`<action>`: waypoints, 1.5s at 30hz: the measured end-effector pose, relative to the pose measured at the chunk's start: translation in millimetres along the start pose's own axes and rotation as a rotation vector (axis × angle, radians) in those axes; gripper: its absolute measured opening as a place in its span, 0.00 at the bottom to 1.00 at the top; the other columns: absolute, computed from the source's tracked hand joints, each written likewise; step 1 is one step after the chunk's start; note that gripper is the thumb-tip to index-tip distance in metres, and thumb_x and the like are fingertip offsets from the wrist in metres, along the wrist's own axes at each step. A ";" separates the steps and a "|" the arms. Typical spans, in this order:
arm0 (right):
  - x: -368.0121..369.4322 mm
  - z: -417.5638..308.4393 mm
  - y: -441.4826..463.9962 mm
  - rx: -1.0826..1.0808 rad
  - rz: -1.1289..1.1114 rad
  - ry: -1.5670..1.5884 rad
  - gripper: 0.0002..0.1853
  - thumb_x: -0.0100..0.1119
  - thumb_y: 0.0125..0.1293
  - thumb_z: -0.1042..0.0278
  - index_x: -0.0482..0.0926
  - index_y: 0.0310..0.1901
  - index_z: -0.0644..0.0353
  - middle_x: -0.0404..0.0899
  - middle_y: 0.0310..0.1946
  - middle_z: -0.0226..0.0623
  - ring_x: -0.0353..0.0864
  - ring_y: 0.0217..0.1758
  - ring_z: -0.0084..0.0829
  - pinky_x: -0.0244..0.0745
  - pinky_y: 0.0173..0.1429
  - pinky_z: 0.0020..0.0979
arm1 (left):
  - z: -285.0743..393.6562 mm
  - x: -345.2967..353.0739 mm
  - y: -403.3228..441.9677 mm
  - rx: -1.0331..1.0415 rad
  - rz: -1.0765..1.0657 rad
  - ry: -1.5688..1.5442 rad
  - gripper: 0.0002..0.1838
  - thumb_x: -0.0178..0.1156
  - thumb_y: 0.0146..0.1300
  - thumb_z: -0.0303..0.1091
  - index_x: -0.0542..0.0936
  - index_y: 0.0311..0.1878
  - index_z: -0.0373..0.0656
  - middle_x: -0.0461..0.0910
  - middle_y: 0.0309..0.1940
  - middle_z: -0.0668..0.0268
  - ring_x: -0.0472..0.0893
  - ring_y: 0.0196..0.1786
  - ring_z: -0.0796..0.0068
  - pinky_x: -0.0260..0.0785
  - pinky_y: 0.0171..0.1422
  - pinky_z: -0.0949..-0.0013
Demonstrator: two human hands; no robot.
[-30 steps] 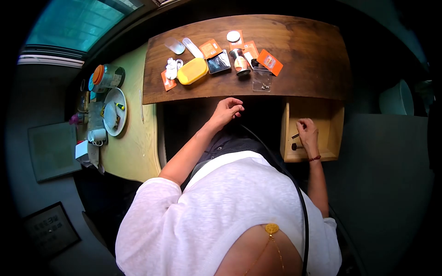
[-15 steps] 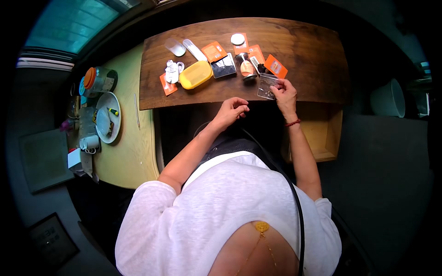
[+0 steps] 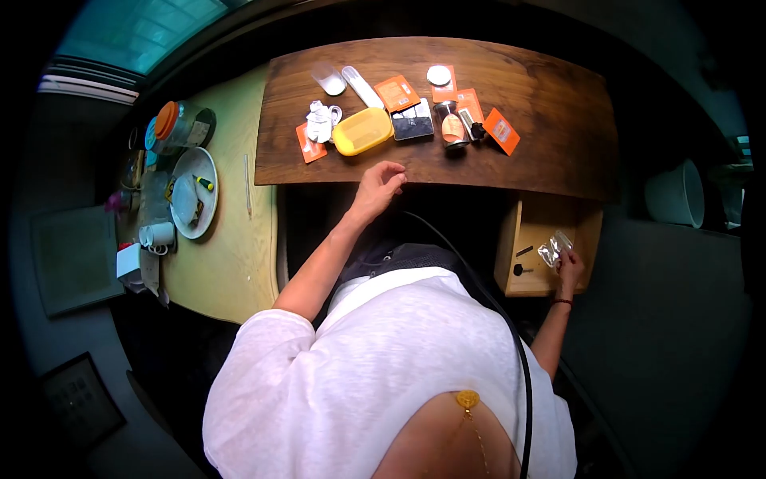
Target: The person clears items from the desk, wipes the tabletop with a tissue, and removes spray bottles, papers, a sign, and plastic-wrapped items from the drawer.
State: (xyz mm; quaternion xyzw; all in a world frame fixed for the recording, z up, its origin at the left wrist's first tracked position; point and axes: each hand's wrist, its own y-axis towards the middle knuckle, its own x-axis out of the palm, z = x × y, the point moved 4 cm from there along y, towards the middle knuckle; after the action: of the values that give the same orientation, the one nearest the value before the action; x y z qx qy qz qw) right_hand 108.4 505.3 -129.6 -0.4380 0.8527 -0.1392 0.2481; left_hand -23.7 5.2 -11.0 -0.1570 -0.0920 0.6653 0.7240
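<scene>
A clear plastic bag (image 3: 550, 249) is sitting at the fingertips of the right hand (image 3: 570, 267), inside the outline of the open drawer (image 3: 508, 251). The right hand is reaching over the drawer's right part and is pinching the bag between thumb and fingers; I cannot tell whether the bag is touching the drawer's floor. A dark strip (image 3: 524, 251) and a black knobbed piece (image 3: 522, 271) are lying in the drawer's left part, both apart from the hand. The left hand (image 3: 379, 188) is hovering well to the left of the drawer, its fingers curling toward the thumb; I cannot tell whether they are pressing together. Beyond the drawer, the wooden tabletop (image 3: 558, 120) is carrying an orange packet (image 3: 503, 131) and, farther to the drawer's left, a dark-ended jar (image 3: 453, 128) and a yellow box (image 3: 363, 132). A plate (image 3: 209, 172) is resting far to the drawer's left.
</scene>
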 end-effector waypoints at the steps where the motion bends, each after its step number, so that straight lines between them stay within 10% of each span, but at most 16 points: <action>1: -9.8 16.9 12.2 -0.002 -0.003 0.000 0.09 0.60 0.59 0.71 0.78 0.38 0.67 0.76 0.26 0.32 0.71 0.22 0.18 0.64 0.25 0.20 | -2.3 -6.9 5.0 0.054 0.036 0.033 0.12 0.57 0.61 0.31 0.75 0.45 0.34 0.79 0.32 0.65 0.76 0.32 0.80 0.69 0.36 0.77; 3: -25.7 34.0 30.9 -0.149 0.199 -0.605 0.11 0.59 0.59 0.71 0.77 0.42 0.66 0.79 0.29 0.37 0.76 0.30 0.25 0.71 0.35 0.24 | 0.5 -19.6 9.3 0.079 0.077 0.093 0.12 0.56 0.60 0.31 0.76 0.44 0.33 0.79 0.31 0.63 0.78 0.34 0.76 0.72 0.39 0.73; 6: 10.6 -30.2 0.2 -0.543 0.365 -0.696 0.12 0.59 0.58 0.70 0.77 0.42 0.67 0.80 0.33 0.39 0.77 0.34 0.29 0.72 0.40 0.28 | 5.0 -29.2 10.0 0.098 0.114 0.083 0.13 0.56 0.60 0.32 0.76 0.44 0.34 0.79 0.31 0.63 0.78 0.33 0.76 0.72 0.39 0.73; 12: 193.8 -198.4 -113.7 -0.861 -0.175 -0.206 0.09 0.59 0.57 0.75 0.77 0.39 0.65 0.76 0.31 0.39 0.73 0.26 0.23 0.70 0.32 0.22 | 0.7 -37.9 6.5 0.051 0.106 0.006 0.10 0.56 0.61 0.29 0.76 0.43 0.34 0.78 0.29 0.66 0.75 0.30 0.80 0.69 0.36 0.76; 17: 297.4 -250.7 -132.8 -1.236 -0.226 -0.367 0.17 0.62 0.53 0.72 0.71 0.44 0.63 0.73 0.39 0.45 0.77 0.37 0.44 0.73 0.36 0.38 | 15.9 -62.2 -2.3 0.256 0.298 0.263 0.11 0.58 0.58 0.28 0.75 0.44 0.36 0.76 0.27 0.64 0.76 0.29 0.75 0.69 0.34 0.73; 23: 344.8 -255.3 -110.7 -1.082 -0.130 -0.950 0.22 0.67 0.50 0.58 0.69 0.39 0.62 0.74 0.35 0.47 0.79 0.36 0.46 0.74 0.36 0.41 | 44.0 -84.8 -0.6 0.562 0.488 0.804 0.35 0.67 0.46 0.32 0.65 0.59 0.40 0.63 0.56 0.51 0.62 0.59 0.51 0.57 0.62 0.56; 32: 323.0 -278.2 -127.1 -1.149 -0.152 -0.645 0.24 0.66 0.50 0.60 0.73 0.44 0.67 0.75 0.35 0.44 0.77 0.39 0.41 0.72 0.40 0.37 | 49.8 -78.2 36.4 0.612 0.259 1.040 0.42 0.70 0.39 0.36 0.64 0.60 0.38 0.68 0.53 0.51 0.66 0.56 0.53 0.57 0.57 0.54; 36: 294.6 -278.6 -140.0 -0.910 -0.291 -0.358 0.21 0.67 0.49 0.62 0.76 0.42 0.66 0.73 0.32 0.34 0.71 0.30 0.26 0.68 0.35 0.27 | 64.2 -87.9 32.1 0.455 0.226 0.562 0.34 0.67 0.48 0.41 0.68 0.57 0.36 0.74 0.47 0.55 0.74 0.52 0.63 0.65 0.56 0.65; 38: 290.3 -248.4 -126.2 -0.688 -0.406 -0.147 0.20 0.68 0.50 0.65 0.76 0.43 0.65 0.72 0.30 0.27 0.67 0.26 0.17 0.65 0.30 0.20 | 71.8 -79.3 20.8 0.137 -0.109 -0.338 0.29 0.65 0.53 0.44 0.71 0.54 0.36 0.75 0.45 0.60 0.75 0.47 0.71 0.66 0.54 0.69; 45: 278.9 -219.0 -117.7 -0.739 -0.307 0.010 0.24 0.69 0.50 0.70 0.72 0.49 0.64 0.75 0.32 0.27 0.70 0.27 0.15 0.68 0.32 0.18 | 74.5 -56.8 1.6 -0.022 -0.310 -0.468 0.31 0.52 0.61 0.55 0.69 0.56 0.36 0.75 0.47 0.61 0.75 0.48 0.72 0.68 0.55 0.67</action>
State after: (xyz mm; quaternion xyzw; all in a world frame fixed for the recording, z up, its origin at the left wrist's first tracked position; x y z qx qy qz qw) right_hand -68.8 214.1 23.5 -0.6196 0.7711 0.1393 0.0459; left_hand -56.2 -43.2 62.3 0.0090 -0.2870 0.5639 0.7743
